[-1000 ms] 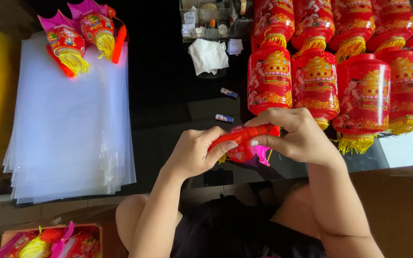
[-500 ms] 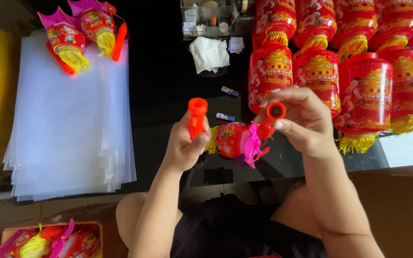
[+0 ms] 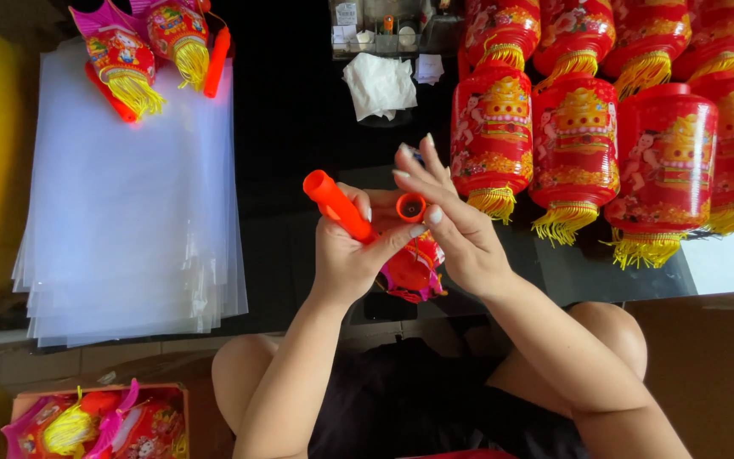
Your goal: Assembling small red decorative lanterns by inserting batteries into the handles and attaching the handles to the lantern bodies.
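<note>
- Two hands: left hand (image 3: 346,255), right hand (image 3: 456,229).
- Two orange tubes (image 3: 337,204) held.
- One small lantern (image 3: 409,272) beneath hands.
- Seven or so big red lanterns (image 3: 664,153), some cut off.
- Two small lanterns (image 3: 121,59) on one stack of clear sheets (image 3: 121,212).
- One white tissue (image 3: 378,83).

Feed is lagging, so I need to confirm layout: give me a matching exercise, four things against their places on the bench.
Things:
1. orange tube
2. stack of clear plastic sheets
3. white crumpled tissue
4. row of red lanterns

Places:
A. top centre of the table
B. right side
C. in the left hand
D. left side

Pairs: 1-C, 2-D, 3-A, 4-B
</note>
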